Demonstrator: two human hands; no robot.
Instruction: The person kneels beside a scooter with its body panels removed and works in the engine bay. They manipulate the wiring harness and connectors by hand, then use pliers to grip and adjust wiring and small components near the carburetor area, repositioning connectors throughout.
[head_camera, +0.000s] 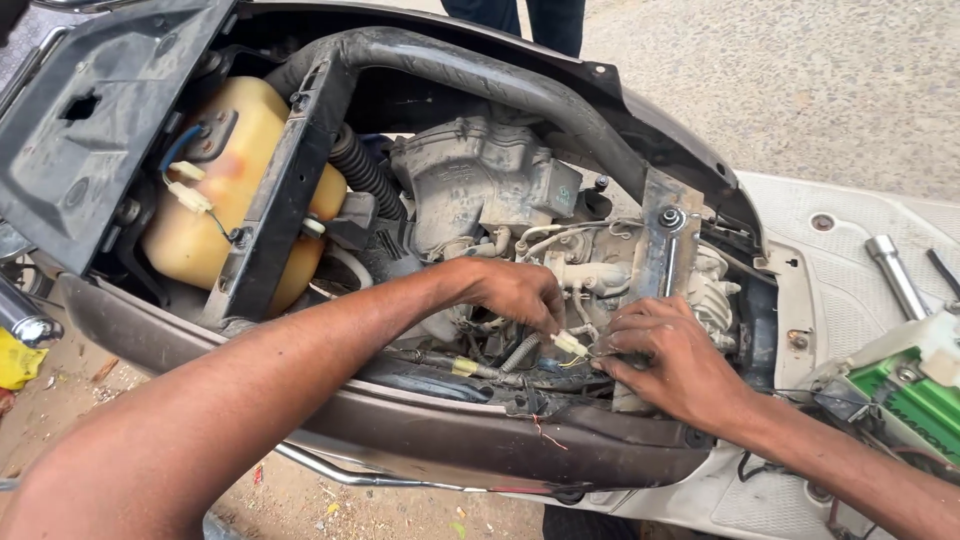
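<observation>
Fingers of both hands, left hand (515, 290) and right hand (670, 360), pinch small cream connector (568, 343).

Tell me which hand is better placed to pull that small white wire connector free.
Probably the left hand: its fingertips already pinch the white connector from above. The right hand lies just beside it, fingers spread low on the yellow wires against the scooter frame, better suited to steadying them.
</observation>
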